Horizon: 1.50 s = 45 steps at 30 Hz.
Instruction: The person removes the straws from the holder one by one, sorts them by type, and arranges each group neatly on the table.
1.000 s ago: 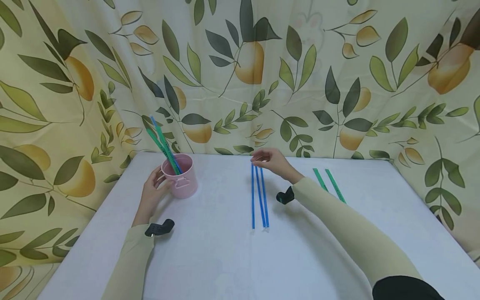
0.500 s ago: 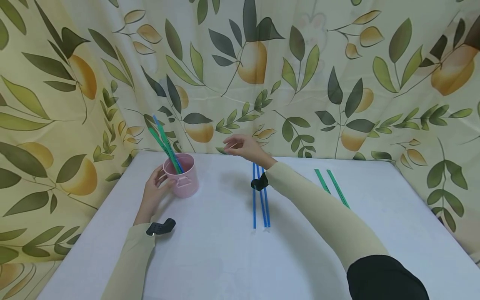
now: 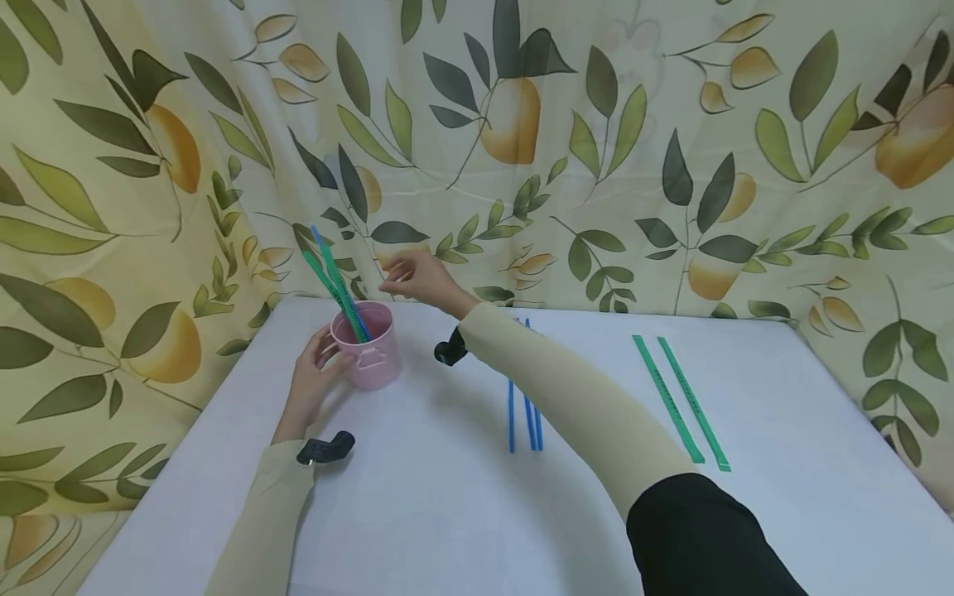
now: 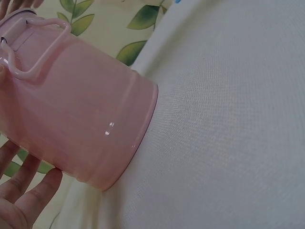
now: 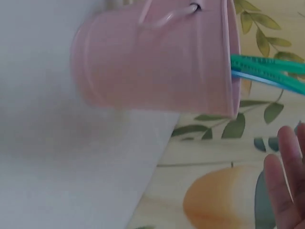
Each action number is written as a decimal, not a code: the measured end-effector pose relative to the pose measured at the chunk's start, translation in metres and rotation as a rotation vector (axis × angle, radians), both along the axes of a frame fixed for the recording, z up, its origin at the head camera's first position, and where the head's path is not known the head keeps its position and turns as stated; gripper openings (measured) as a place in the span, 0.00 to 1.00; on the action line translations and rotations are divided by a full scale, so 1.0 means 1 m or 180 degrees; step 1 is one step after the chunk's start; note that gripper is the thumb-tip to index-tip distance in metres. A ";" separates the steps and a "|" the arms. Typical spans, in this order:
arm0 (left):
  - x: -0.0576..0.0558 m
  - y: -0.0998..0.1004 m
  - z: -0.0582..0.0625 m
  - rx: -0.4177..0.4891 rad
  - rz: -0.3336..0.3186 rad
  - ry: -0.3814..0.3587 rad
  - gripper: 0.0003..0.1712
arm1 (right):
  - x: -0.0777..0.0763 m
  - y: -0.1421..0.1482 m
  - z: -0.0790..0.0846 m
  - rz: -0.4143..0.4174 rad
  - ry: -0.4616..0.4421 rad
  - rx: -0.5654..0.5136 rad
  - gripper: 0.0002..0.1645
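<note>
A pink bucket-like cup (image 3: 375,364) with a small handle stands upright on the white table. My left hand (image 3: 309,385) grips its left side; in the left wrist view several fingers (image 4: 35,195) lie against its wall. Out of the cup lean green strips (image 3: 331,281) with dark print, and a thin blue stick (image 5: 286,83). My right hand (image 3: 426,280) hovers just right of them, above the cup's rim, apart from it. Nothing shows between its fingers, which look loosely bent; in the right wrist view the fingers (image 5: 281,191) show only partly.
Three thin blue sticks (image 3: 511,418) lie mid-table, partly under my right forearm. Two green strips (image 3: 666,397) lie side by side farther right. A curtain (image 3: 566,190) with fruit and leaf print hangs behind the table (image 3: 417,513).
My right hand has moved left from above the far ends of the blue sticks to beside the cup's contents. The left hand keeps its grip on the cup.
</note>
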State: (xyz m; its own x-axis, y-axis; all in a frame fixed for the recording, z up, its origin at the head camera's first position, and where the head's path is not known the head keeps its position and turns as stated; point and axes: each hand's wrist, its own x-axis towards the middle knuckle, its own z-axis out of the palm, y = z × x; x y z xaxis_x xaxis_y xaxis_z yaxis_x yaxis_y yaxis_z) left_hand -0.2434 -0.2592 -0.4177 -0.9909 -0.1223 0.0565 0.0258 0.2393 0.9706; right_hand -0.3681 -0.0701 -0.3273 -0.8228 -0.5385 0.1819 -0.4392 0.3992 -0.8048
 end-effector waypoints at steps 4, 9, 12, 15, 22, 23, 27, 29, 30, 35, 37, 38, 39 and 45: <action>-0.001 0.001 -0.001 0.0060 -0.0037 -0.0006 0.43 | 0.002 -0.020 -0.001 -0.0075 -0.0055 0.0116 0.20; -0.002 0.003 -0.002 0.0115 -0.0068 0.0023 0.42 | 0.005 -0.038 -0.003 -0.0184 0.0003 0.0320 0.18; -0.002 0.004 -0.002 0.0132 -0.0073 0.0024 0.41 | 0.007 -0.044 -0.002 -0.0246 0.0049 0.0404 0.16; -0.003 0.004 -0.003 0.0120 -0.0070 0.0025 0.41 | 0.009 -0.050 -0.001 -0.0290 0.0050 0.0439 0.15; -0.009 0.000 -0.013 0.0123 -0.0059 0.0054 0.42 | 0.008 -0.057 -0.004 -0.0280 -0.0216 0.0361 0.16; -0.010 -0.001 -0.016 0.0120 -0.0057 0.0057 0.42 | 0.008 -0.058 -0.005 -0.0251 -0.0235 0.0335 0.17; -0.016 -0.004 -0.024 0.0032 -0.0014 0.0036 0.43 | 0.010 -0.062 -0.008 -0.0106 -0.0243 0.0310 0.17; -0.016 -0.005 -0.025 0.0003 0.0001 0.0059 0.43 | 0.011 -0.065 -0.009 -0.0026 -0.0257 0.0334 0.16; -0.016 -0.005 -0.025 -0.0011 0.0008 0.0064 0.43 | 0.011 -0.066 -0.011 0.0001 -0.0260 0.0354 0.16; -0.015 -0.007 -0.026 0.0000 0.0008 0.0056 0.43 | 0.014 -0.074 -0.014 0.0132 -0.0312 0.0394 0.13; -0.015 -0.008 -0.025 0.0015 0.0001 0.0035 0.43 | 0.016 -0.077 -0.014 0.0189 -0.0318 0.0403 0.12; -0.014 -0.008 -0.025 0.0038 0.0000 0.0017 0.43 | 0.017 -0.077 -0.015 0.0228 -0.0311 0.0398 0.11; -0.012 -0.007 -0.021 0.0050 -0.0003 -0.0008 0.43 | 0.018 -0.078 -0.015 0.0269 -0.0307 0.0385 0.10; 0.001 -0.001 0.001 0.0073 -0.0005 -0.0127 0.42 | 0.022 -0.083 -0.016 0.0537 -0.0225 0.0461 0.10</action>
State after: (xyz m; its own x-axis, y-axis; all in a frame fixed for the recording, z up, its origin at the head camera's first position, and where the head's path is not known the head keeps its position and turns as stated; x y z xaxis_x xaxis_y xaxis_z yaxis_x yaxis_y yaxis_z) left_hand -0.2426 -0.2598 -0.4167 -0.9925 -0.1217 0.0141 -0.0127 0.2169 0.9761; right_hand -0.3464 -0.1531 -0.3432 -0.7269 -0.6857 0.0377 -0.4540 0.4387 -0.7755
